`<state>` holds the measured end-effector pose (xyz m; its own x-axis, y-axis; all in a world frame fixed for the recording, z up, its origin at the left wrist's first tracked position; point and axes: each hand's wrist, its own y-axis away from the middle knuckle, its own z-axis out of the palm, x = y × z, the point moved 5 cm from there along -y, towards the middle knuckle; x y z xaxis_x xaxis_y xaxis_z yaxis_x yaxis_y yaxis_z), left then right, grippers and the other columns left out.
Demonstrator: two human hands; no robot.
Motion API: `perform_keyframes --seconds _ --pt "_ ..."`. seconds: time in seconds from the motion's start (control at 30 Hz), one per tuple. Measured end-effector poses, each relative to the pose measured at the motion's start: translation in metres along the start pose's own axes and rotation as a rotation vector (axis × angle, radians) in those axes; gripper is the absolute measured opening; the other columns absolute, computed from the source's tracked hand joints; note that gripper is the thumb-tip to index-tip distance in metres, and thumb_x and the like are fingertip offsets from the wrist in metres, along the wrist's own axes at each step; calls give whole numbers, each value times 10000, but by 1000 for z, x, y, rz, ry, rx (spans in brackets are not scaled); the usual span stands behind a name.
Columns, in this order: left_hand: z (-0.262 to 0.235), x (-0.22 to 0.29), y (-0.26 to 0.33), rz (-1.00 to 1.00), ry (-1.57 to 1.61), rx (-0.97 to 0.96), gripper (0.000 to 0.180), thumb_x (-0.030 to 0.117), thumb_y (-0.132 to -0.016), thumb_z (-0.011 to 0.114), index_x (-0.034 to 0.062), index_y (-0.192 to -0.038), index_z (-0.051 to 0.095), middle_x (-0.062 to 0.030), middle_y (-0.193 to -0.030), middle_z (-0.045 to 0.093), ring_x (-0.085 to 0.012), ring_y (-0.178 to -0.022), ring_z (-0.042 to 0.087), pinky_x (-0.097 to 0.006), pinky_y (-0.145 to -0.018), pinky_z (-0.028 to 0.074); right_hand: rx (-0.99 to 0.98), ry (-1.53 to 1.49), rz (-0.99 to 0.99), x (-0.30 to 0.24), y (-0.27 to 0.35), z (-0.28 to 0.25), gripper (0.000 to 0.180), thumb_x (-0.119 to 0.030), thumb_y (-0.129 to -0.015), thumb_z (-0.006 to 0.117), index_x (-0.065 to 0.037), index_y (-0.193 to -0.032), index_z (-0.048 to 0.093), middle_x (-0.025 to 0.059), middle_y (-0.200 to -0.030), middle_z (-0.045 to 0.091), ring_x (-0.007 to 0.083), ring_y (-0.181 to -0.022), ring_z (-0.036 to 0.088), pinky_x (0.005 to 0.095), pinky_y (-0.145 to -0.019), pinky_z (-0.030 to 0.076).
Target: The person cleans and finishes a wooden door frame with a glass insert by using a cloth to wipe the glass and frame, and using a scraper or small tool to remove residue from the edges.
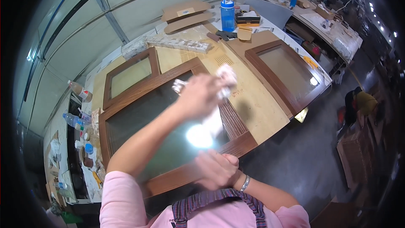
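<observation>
Holding a white cloth [223, 80], the left hand [200, 97] is closed around it above the dark glass of the wooden door frame [236, 141]. The right hand [217, 169], fisted, rests near the frame's lower edge.

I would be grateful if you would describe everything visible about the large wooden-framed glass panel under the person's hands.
The large framed panel lies flat on the pale workbench, set at an angle to it. Its frame looks like dark brown wood with a grooved right rail; the pane is dark, greenish glass that mirrors a bright lamp as a glare spot. The left hand is over the pane with a white cloth, blurred; the right hand is over the near rail. Two smaller framed panels lie beside it.
</observation>
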<state>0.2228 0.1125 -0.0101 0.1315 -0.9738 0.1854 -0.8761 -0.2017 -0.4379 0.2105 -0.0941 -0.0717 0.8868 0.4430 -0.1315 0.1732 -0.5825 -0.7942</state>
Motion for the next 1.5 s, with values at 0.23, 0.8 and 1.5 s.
perform_keyframes --seconds 0.23,0.8,1.5 --pt "-16 -164 -18 -556 -237 65 413 14 -743 651 67 -1144 728 -179 -1132 690 -390 -996 624 -437 -910 520 55 -33 -41 -8 -1 9 587 -448 -838 718 -2 -1215 664 167 -1242 661 306 -1092 623 370 -816 527" --pt "-153 -145 298 -669 -586 97 489 -32 -750 662 58 -1231 677 -89 -1385 606 -354 -1017 579 -437 -930 483 79 63 20 -7 0 6 470 -495 -795 633 -68 -966 732 75 -1000 711 256 -1011 665 359 -862 364" --pt "-144 14 207 -363 -90 -150 494 40 -586 796 102 -1071 724 -86 -1240 656 -319 -1205 559 -440 -1039 403 -85 -482 956 105 -5 -55 407 -137 -877 704 103 -1196 627 176 -1005 701 214 -900 689 320 -799 545"
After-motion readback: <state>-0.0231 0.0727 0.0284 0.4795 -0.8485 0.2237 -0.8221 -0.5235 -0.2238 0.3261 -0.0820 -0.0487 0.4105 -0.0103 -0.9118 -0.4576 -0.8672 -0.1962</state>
